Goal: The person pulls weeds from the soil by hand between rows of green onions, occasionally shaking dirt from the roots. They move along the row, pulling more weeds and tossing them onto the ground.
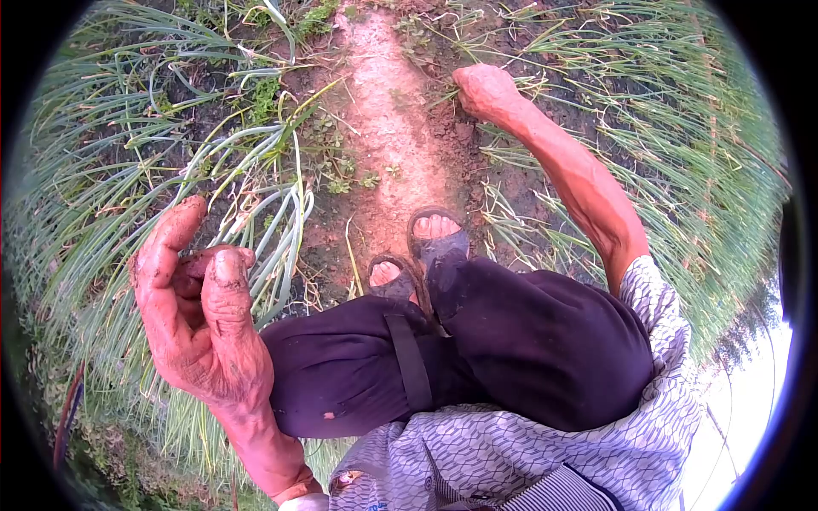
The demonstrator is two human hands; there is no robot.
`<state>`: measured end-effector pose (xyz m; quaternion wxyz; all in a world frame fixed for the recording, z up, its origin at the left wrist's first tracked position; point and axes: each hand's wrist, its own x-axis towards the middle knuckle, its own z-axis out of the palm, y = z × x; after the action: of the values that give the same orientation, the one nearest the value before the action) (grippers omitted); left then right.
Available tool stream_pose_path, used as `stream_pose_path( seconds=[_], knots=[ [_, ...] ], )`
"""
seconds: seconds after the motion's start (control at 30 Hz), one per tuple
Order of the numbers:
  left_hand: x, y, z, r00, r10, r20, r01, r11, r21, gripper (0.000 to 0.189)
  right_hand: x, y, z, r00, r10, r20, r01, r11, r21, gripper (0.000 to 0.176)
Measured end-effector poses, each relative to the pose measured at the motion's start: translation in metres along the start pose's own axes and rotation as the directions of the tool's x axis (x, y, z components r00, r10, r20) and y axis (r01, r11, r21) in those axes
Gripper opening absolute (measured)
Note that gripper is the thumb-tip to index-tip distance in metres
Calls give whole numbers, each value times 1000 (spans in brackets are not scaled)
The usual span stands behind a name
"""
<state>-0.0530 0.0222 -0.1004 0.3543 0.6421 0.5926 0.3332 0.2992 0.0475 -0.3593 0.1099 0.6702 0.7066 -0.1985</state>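
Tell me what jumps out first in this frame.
The mud-caked left hand, raised at the left with fingers loosely curled and empty, dominates. The right hand reaches ahead, fisted at the edge of the green stalks beside the dirt path. The sandalled feet stand on the path, centre.

A: Daylight soft and even. The dirt path [388,111] reads pale, nearly washed out at its far end. No hard shadows beside it.
B: Fisheye bends the green leaves [111,170] either side of the path. Black vignette all round. Sky [750,383], right of the path, blown white. Near the lens, the left hand [200,315] is sharp.
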Motion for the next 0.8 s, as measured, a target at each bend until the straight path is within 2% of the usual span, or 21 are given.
stream_pose_path(
  seconds=[0.07,0.17,0.2,0.3,0.33,0.37,0.43,0.57,0.6,0.8],
  knots=[
    [1,0,-1,1000,-26,1,26,999,33,36,2,0,-1,999,-21,30,22,999,-32,16],
    [1,0,0,1000,-7,12,7,999,40,36,10,14,5,998,-9,67,5,999,52,20],
    [1,0,0,1000,-5,8,5,999,36,36,11,17,0,992,-60,110,48,993,107,27],
    [2,0,2,1000,-9,9,8,1000,17,36,-1,-5,-27,996,20,90,-60,879,474,32],
    [3,1,3,1000,-11,15,11,1000,8,36,-7,-19,-24,996,25,-90,27,847,531,36],
    [4,2,4,1000,-12,21,12,1000,-1,36,-6,-23,-30,998,-42,54,9,862,507,44],
    [3,6,6,999,-8,36,8,1000,18,36,-8,-44,-30,996,-48,72,12,903,429,39],
    [3,4,5,999,-17,37,16,1000,5,35,-15,-67,-12,1000,24,7,-25,868,497,32],
    [3,4,4,999,-43,29,42,999,23,35,-16,-70,-13,999,6,-37,12,878,478,31],
    [2,7,7,999,-14,38,13,1000,22,34,-4,-68,-5,999,29,27,-38,858,512,41]
  ],
)
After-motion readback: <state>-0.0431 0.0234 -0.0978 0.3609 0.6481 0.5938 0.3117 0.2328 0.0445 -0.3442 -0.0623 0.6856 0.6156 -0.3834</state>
